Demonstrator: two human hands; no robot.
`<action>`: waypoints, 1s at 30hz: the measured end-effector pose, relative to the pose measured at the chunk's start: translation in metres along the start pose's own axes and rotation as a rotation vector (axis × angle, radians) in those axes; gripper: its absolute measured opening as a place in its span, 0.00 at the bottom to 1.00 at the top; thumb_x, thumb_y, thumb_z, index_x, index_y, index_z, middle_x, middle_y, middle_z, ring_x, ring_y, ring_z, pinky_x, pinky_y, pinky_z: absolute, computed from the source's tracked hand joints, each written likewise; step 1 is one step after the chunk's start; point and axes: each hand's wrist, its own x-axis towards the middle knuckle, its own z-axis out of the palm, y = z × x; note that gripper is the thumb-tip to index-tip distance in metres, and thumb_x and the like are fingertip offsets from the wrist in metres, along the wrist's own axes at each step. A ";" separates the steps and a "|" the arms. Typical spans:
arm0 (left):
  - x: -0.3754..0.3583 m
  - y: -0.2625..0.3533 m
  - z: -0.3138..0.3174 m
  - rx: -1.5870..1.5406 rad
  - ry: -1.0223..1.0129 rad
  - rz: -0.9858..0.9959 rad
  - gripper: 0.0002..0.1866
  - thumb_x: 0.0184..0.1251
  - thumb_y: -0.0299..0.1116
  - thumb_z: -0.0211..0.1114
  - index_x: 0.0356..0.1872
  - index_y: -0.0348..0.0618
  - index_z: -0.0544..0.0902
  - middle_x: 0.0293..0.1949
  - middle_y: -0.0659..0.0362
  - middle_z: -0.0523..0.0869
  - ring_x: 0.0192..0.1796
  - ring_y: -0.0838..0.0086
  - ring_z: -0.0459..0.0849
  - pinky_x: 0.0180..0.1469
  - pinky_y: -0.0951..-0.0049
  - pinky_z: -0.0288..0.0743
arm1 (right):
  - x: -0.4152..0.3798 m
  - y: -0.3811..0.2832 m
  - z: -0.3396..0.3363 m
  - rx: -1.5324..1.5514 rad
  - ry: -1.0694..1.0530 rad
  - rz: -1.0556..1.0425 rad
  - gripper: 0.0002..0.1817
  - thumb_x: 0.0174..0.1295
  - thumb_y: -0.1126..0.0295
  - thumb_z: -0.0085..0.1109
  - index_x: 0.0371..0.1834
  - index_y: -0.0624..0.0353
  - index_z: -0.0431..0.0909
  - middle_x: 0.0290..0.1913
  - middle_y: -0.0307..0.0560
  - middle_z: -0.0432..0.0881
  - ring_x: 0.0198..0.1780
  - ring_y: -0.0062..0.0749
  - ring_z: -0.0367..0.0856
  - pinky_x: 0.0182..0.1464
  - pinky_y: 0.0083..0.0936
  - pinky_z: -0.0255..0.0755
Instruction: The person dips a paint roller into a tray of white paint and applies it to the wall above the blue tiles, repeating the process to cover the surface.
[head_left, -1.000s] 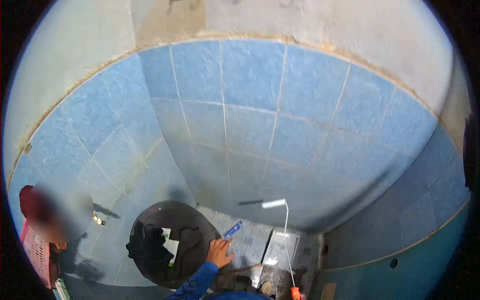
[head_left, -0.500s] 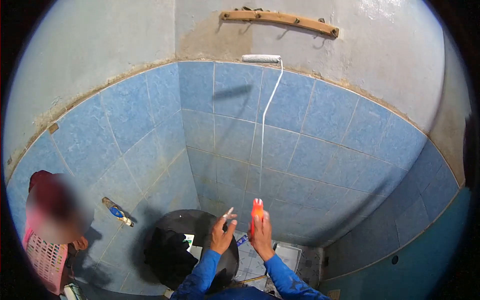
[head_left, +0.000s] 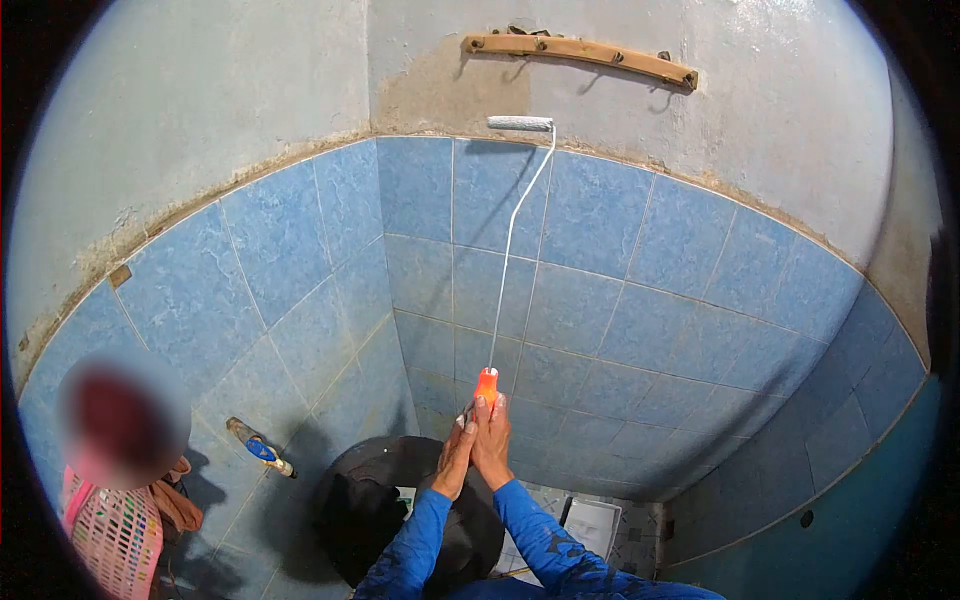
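Note:
A long-necked paint roller (head_left: 520,124) with a white cover reaches up in front of me. Its cover is at the unpainted wall strip just above the blue tiles. My right hand (head_left: 491,440) is wrapped round its orange-red handle (head_left: 486,382). Pressed close against that hand, my left hand (head_left: 456,460) has closed on the lower handle from the left side. The handle's lower end is hidden by both hands. Something small and whitish shows at the left fingertips.
A wooden hook rail (head_left: 582,58) is fixed above the roller. Below my hands stands a dark tub (head_left: 480,520) with black cloth in it. A white paint tray (head_left: 592,523) lies on the floor. At left are a blue-handled tap (head_left: 262,450) and a pink basket (head_left: 115,530).
My left hand has come over from the left and joined my right on the roller handle. The roller's cover has moved nearer to the wall, its shadow now just below it.

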 end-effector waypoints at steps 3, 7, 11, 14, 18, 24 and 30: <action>0.000 0.007 0.000 0.083 0.018 0.040 0.41 0.75 0.61 0.50 0.78 0.41 0.58 0.76 0.51 0.63 0.78 0.63 0.59 0.77 0.66 0.52 | 0.001 -0.004 0.002 0.017 -0.045 0.031 0.21 0.76 0.51 0.47 0.42 0.62 0.70 0.31 0.55 0.76 0.32 0.47 0.75 0.37 0.42 0.68; 0.009 0.003 -0.008 0.103 0.026 0.023 0.41 0.75 0.60 0.50 0.77 0.39 0.59 0.77 0.51 0.62 0.79 0.63 0.57 0.78 0.66 0.48 | 0.005 0.000 0.011 0.022 -0.046 0.057 0.22 0.76 0.51 0.47 0.43 0.63 0.70 0.32 0.56 0.76 0.33 0.49 0.76 0.38 0.43 0.68; 0.015 0.000 -0.012 0.077 0.049 -0.001 0.42 0.73 0.63 0.51 0.77 0.41 0.59 0.77 0.50 0.61 0.78 0.61 0.58 0.78 0.66 0.50 | 0.010 0.006 0.020 -0.026 -0.008 0.005 0.22 0.76 0.50 0.46 0.44 0.63 0.71 0.32 0.56 0.77 0.33 0.50 0.77 0.38 0.43 0.69; 0.026 -0.014 -0.020 0.131 0.082 -0.014 0.42 0.74 0.62 0.51 0.77 0.41 0.59 0.77 0.50 0.60 0.79 0.60 0.57 0.78 0.65 0.49 | 0.015 0.010 0.025 -0.043 -0.001 0.006 0.23 0.76 0.49 0.46 0.45 0.63 0.71 0.32 0.57 0.78 0.34 0.52 0.78 0.38 0.44 0.70; 0.034 -0.025 -0.025 0.118 0.066 -0.009 0.41 0.75 0.61 0.49 0.77 0.41 0.59 0.78 0.49 0.60 0.79 0.59 0.56 0.79 0.64 0.48 | 0.019 0.010 0.028 -0.025 -0.019 0.041 0.20 0.76 0.51 0.46 0.46 0.61 0.69 0.33 0.63 0.81 0.37 0.64 0.82 0.37 0.50 0.70; 0.070 0.018 -0.023 0.063 0.042 0.042 0.37 0.77 0.59 0.47 0.76 0.41 0.63 0.75 0.49 0.66 0.78 0.61 0.60 0.77 0.66 0.52 | 0.055 -0.010 0.049 -0.003 0.046 0.000 0.20 0.76 0.52 0.47 0.48 0.62 0.69 0.35 0.65 0.80 0.39 0.66 0.80 0.39 0.50 0.70; 0.102 0.061 -0.035 0.066 0.065 0.043 0.38 0.76 0.59 0.48 0.75 0.39 0.64 0.74 0.48 0.68 0.76 0.60 0.63 0.76 0.65 0.55 | 0.094 -0.038 0.073 0.048 0.053 -0.069 0.21 0.76 0.52 0.47 0.51 0.63 0.69 0.39 0.67 0.80 0.43 0.69 0.79 0.42 0.51 0.69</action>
